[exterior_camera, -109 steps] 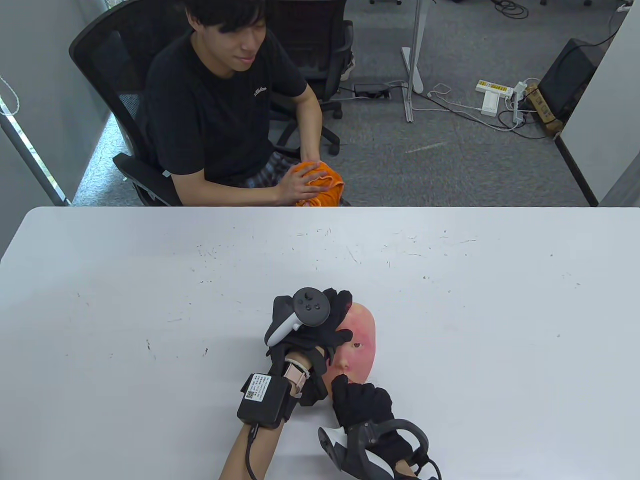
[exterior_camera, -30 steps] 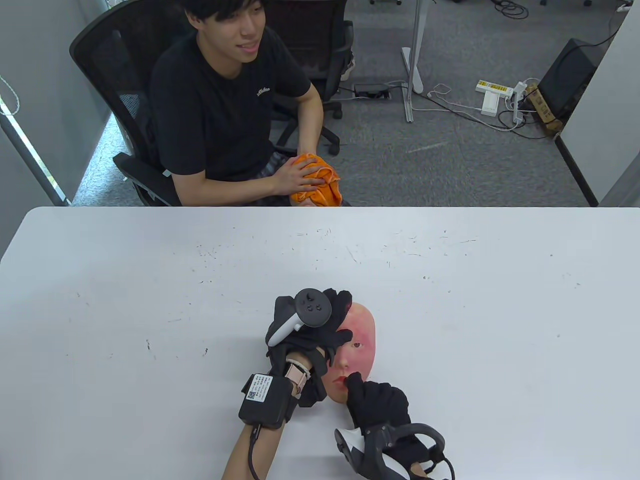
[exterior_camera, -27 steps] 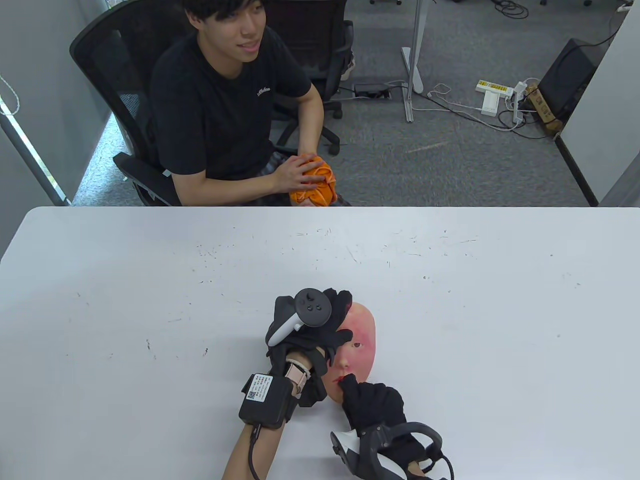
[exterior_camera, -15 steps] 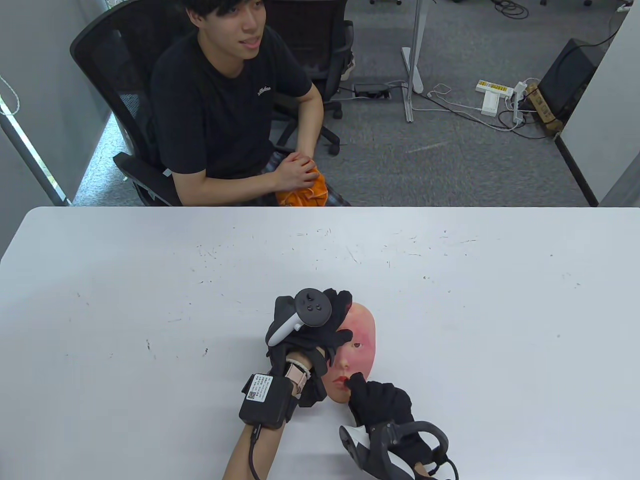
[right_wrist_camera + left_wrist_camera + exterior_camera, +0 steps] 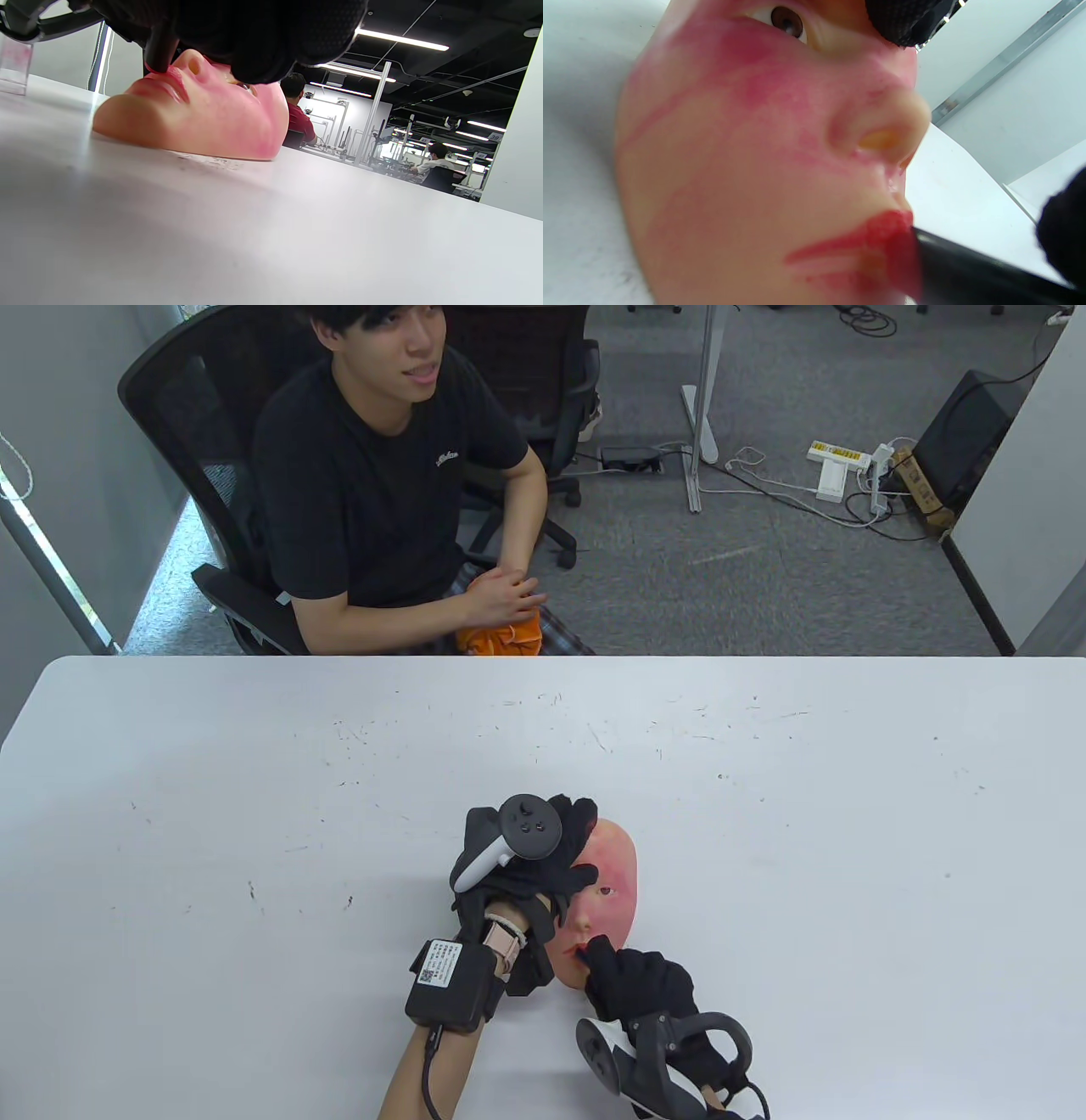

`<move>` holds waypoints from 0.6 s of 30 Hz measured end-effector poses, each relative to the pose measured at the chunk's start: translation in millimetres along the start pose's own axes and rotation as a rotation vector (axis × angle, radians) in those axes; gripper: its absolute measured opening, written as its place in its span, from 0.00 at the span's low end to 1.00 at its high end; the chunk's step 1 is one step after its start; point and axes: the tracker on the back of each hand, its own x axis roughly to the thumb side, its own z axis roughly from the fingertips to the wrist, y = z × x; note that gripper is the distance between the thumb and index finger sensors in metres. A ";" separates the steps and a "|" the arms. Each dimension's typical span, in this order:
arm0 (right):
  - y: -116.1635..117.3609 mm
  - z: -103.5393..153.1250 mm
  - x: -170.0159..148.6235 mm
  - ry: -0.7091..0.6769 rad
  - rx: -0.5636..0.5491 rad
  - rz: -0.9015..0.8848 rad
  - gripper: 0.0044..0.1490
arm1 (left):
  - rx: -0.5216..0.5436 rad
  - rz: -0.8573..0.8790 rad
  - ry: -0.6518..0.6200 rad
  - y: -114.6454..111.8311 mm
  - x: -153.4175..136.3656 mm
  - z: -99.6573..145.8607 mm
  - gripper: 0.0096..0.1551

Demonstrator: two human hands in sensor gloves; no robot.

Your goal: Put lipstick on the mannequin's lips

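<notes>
A flesh-coloured mannequin face (image 5: 612,882) with pink smears lies face-up on the white table (image 5: 254,780), forehead away from me. My left hand (image 5: 543,857) rests on its left side and holds it steady. My right hand (image 5: 640,984) grips a black lipstick (image 5: 967,271) whose red tip touches the lips (image 5: 882,237). In the right wrist view the lipstick (image 5: 159,51) comes down onto the lips (image 5: 169,82) of the face (image 5: 203,118). The lips are partly red.
A man in a black shirt (image 5: 382,492) sits across the table holding an orange cloth (image 5: 501,636). A clear plastic piece (image 5: 15,63), stained pink, stands on the table beyond the face in the right wrist view.
My right hand has made small back-and-forth moves at the lips with the lipstick; the left hand and face stay still. The man has lowered the orange cloth onto his lap.
</notes>
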 end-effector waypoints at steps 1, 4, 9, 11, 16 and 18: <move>0.0 0.3 -0.9 0.019 -0.005 0.003 0.32 | 0.000 -0.001 0.000 0.0 0.0 0.0 0.50; 1.5 1.1 -3.6 0.015 0.031 -0.005 0.32 | -0.006 -0.001 0.000 0.3 0.0 -0.2 0.50; 0.0 -1.3 21.4 -0.093 -0.003 0.123 0.32 | -0.004 -0.004 -0.001 0.0 -0.2 0.0 0.49; 0.1 -0.8 26.9 -0.104 -0.017 0.180 0.32 | -0.004 -0.006 -0.001 0.1 -0.1 0.0 0.50; -0.9 6.2 16.5 -0.044 -0.082 0.191 0.32 | -0.005 -0.009 0.001 0.1 -0.1 -0.2 0.50; -0.3 6.4 13.7 -0.042 -0.069 0.187 0.32 | -0.003 -0.008 -0.001 0.0 -0.3 -0.3 0.49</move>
